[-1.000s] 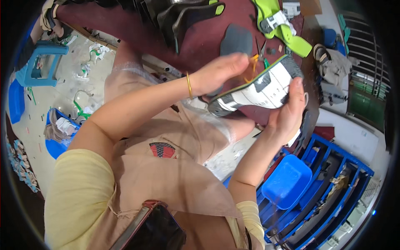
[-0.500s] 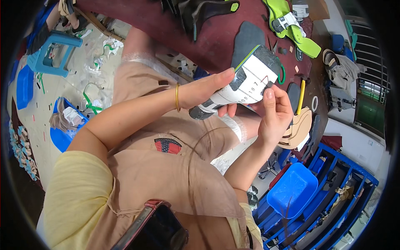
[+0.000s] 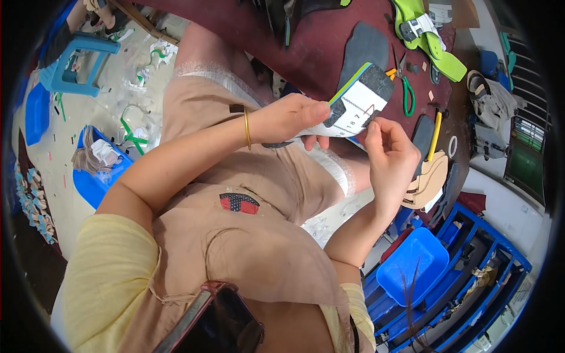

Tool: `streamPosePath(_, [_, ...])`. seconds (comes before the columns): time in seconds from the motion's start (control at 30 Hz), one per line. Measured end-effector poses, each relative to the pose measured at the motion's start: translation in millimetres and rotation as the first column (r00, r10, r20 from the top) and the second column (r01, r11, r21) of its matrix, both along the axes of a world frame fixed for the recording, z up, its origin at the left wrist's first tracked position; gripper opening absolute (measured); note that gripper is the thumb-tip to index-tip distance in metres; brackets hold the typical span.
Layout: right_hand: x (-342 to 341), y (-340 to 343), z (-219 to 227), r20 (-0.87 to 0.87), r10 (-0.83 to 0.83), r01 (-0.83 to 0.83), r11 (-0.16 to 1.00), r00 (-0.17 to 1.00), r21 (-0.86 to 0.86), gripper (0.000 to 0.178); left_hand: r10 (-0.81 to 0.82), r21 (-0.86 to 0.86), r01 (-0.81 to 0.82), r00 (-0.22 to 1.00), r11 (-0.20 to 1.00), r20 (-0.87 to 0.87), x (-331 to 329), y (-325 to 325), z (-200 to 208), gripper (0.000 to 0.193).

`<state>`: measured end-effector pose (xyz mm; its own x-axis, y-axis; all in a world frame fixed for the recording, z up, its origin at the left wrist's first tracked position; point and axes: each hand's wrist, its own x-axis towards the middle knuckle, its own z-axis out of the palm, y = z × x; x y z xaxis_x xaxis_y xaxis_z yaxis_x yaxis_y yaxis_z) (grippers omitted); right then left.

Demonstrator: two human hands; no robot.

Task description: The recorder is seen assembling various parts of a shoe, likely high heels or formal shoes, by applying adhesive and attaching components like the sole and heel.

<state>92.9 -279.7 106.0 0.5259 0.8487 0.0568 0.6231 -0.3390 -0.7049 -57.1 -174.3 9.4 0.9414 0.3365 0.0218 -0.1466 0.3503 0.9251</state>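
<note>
A dark grey insole (image 3: 358, 101) with a white printed face, black patches and a green-and-blue layered edge is held up above my lap. My left hand (image 3: 299, 117) grips it, thumb on top and fingers beneath, and covers its nearer part. With thumb and fingertips closed, my right hand (image 3: 393, 144) pinches at its right edge, by a small black tab (image 3: 368, 120). The fingertips partly hide what is pinched there. Just beyond lies a second dark grey insole (image 3: 366, 50) on the dark red table (image 3: 321, 44).
Green-handled scissors (image 3: 408, 97) and an orange-handled tool (image 3: 391, 73) lie on the table near bright green shoe lasts (image 3: 432, 50). A yellow-handled tool (image 3: 435, 135) and beige sole shapes (image 3: 428, 182) are to the right. Blue bins (image 3: 415, 265) stand low right; a blue stool (image 3: 79, 65) is left.
The insole has tilted and its nearer end has swung down behind my left hand. My right fingertips have drawn closer together at its edge. The scissors have come more into view.
</note>
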Motion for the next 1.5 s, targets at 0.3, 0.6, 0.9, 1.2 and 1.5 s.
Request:
streamPosePath(0.3, [14,-4,-24,0.03,0.044,-0.045,0.997,0.999,0.059,0.005,-0.082,-0.052,0.083,0.996,0.995,0.017,2,2,-11,0.052])
streamPosePath(0.6, [32,-14,-28,-0.653,0.35,0.063,0.851,0.672,0.521,0.009,-0.08,-0.067,0.068,0.979,0.995,-0.19,6,5,-20,0.083])
streamPosePath(0.9, [8,-7,-48,-0.606,-0.008,0.143,0.974,0.796,0.174,0.013,-0.03,-0.48,0.008,0.999,0.877,-0.038,7,8,1,0.08])
streamPosePath(1.2, [6,8,-37,-0.403,-0.032,0.061,0.996,0.914,0.059,0.01,-0.079,-0.166,0.065,0.994,0.984,-0.081,-6,19,-13,0.086])
streamPosePath(1.5, [-3,17,-49,0.199,0.054,-0.059,0.998,0.978,0.015,0.006,-0.032,0.003,0.033,0.983,0.999,-0.182,-13,18,-28,0.063])
